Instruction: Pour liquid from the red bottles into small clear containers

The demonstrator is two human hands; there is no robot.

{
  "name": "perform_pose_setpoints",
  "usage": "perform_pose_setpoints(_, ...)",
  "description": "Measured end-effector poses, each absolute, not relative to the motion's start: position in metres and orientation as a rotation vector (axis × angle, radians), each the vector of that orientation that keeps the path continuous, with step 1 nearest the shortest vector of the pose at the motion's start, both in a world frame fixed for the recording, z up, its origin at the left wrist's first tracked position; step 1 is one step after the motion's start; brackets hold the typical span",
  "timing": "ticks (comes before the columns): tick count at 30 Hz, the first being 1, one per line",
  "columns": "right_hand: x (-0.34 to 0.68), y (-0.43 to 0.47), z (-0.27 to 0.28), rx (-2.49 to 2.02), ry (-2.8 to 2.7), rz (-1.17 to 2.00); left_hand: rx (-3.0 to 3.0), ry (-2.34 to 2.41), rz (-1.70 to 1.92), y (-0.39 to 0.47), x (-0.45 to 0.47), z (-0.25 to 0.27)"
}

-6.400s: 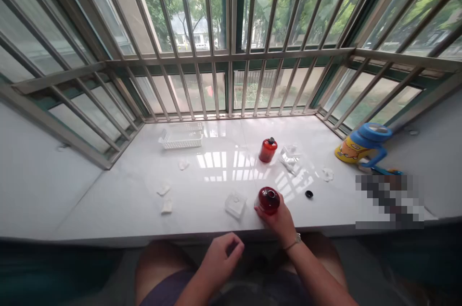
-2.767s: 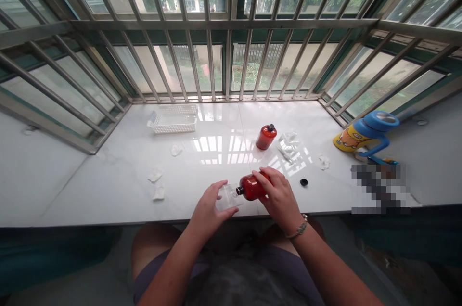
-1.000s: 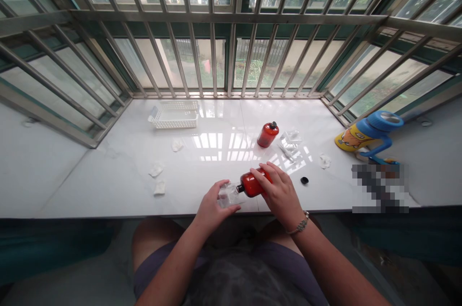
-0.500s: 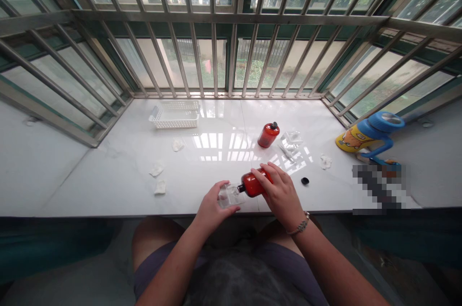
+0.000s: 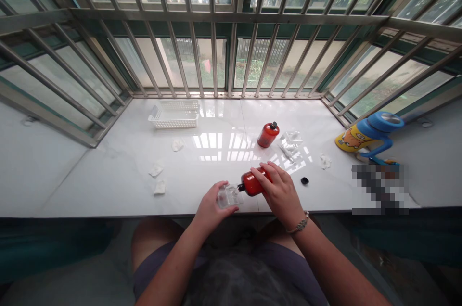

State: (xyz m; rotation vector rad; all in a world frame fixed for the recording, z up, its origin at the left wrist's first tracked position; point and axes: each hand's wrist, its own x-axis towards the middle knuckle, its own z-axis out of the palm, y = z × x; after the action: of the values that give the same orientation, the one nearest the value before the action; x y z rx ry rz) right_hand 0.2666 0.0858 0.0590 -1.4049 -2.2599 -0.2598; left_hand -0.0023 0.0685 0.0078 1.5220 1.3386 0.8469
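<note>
My left hand [image 5: 212, 207] is closed around a small clear plastic box [image 5: 229, 196] near the counter's front edge, thumb and fingers on opposite sides. In my right hand [image 5: 279, 190] lies a red bottle [image 5: 252, 183], tipped on its side with its black, uncapped neck pointing left at the box. The neck's tip is at the box's right side; whether liquid is flowing out I cannot tell. A loose black cap [image 5: 304, 181] rests on the counter to the right of my right hand. Further back a second red bottle [image 5: 268, 135] with a black top stands upright.
Behind my right hand are another clear box [image 5: 292, 138] and a white tube-like piece [image 5: 287, 153]. A white basket [image 5: 175, 121] sits at the back left. Crumpled tissues [image 5: 159, 187] lie left and right. A yellow-and-blue flask [image 5: 368, 133] stands right. Metal bars [image 5: 231, 18] border the counter.
The clear box in my left hand has shifted very slightly left. My right hand keeps the red bottle tilted in nearly the same place.
</note>
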Motion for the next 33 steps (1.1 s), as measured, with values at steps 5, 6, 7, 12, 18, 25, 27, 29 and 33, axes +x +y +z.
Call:
perform_pose_setpoints(5, 0.267, 0.087, 0.061, -1.408, -2.266, -0.278, 1.535, 1.340, 0.864, 0.069, -0.003, 0.006)
perform_pose_setpoints(6, 0.267, 0.087, 0.061, -1.406, -2.267, -0.280, 1.536, 1.340, 0.865, 0.069, -0.004, 0.006)
perform_pose_setpoints(7, 0.267, 0.087, 0.061, -1.403, -2.269, -0.283, 1.538, 1.341, 0.864, 0.069, -0.004, 0.006)
perform_pose_setpoints(12, 0.269, 0.087, 0.063, -1.396, -2.269, -0.314, 1.553, 1.353, 0.836, 0.070, -0.005, 0.006)
perform_pose_setpoints(18, 0.271, 0.088, 0.064, -1.392, -2.266, -0.337, 1.554, 1.340, 0.827, 0.070, -0.004, 0.006)
perform_pose_setpoints(25, 0.270, 0.087, 0.067, -1.394, -2.260, -0.355, 1.610, 1.347, 0.822, 0.072, -0.005, 0.005)
perform_pose_setpoints(27, 0.270, 0.087, 0.069, -1.394, -2.260, -0.359, 1.624, 1.342, 0.816, 0.072, -0.005, 0.005)
perform_pose_setpoints(29, 0.269, 0.087, 0.070, -1.395, -2.262, -0.362, 1.635, 1.337, 0.809, 0.073, -0.004, 0.006)
perform_pose_setpoints(33, 0.269, 0.087, 0.072, -1.394, -2.259, -0.366, 1.644, 1.336, 0.807, 0.073, -0.004, 0.007)
